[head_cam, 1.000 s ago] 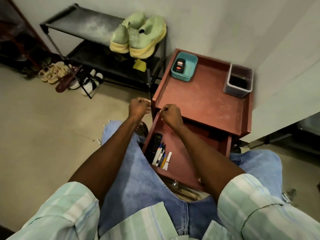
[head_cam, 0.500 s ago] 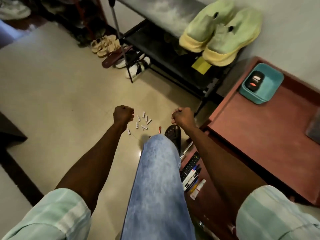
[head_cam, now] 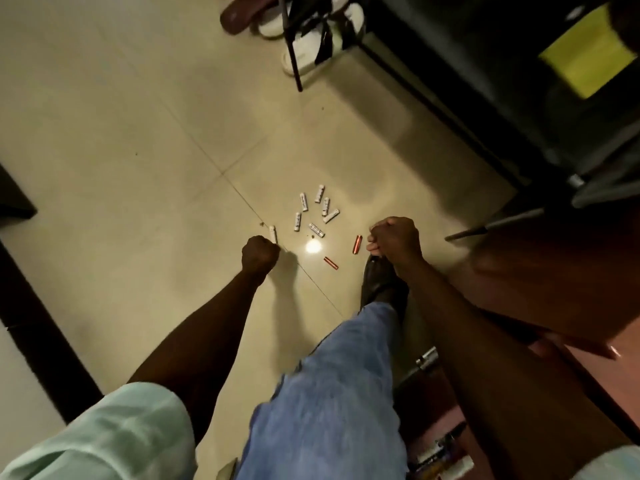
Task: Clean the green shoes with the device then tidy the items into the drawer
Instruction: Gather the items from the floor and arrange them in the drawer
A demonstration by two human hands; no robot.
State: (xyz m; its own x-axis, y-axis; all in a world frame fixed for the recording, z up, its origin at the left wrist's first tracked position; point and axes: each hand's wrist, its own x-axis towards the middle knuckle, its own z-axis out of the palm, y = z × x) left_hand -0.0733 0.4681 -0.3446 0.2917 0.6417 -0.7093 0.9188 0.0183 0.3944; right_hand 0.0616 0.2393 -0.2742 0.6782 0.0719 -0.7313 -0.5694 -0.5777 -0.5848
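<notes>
Drawer (head_cam: 450, 455) sits nearest, at the bottom right under the red tabletop (head_cam: 571, 289), pulled out with pens showing inside, ready to take items. Above it a jeans-clad leg (head_cam: 332, 393) steps forward onto the floor (head_cam: 121, 168), its black shoe (head_cam: 379, 282) planted just short of the scatter. Both arms reach ahead. Left hand (head_cam: 259, 252) is curled into a fist, nothing visible in it, its knuckles just beside 1 white battery (head_cam: 273, 233). Right hand (head_cam: 394, 239) is also curled tight; whether it holds anything I cannot tell. Between the hands lie 2 orange batteries (head_cam: 356, 244), and just beyond, 6 more white ones fan out loosely, probably what must be gathered next. Farther off, at the floor's far edge, stands a black rack (head_cam: 450, 81) with sandals (head_cam: 304, 39) under it. Green shoes are out of view.
</notes>
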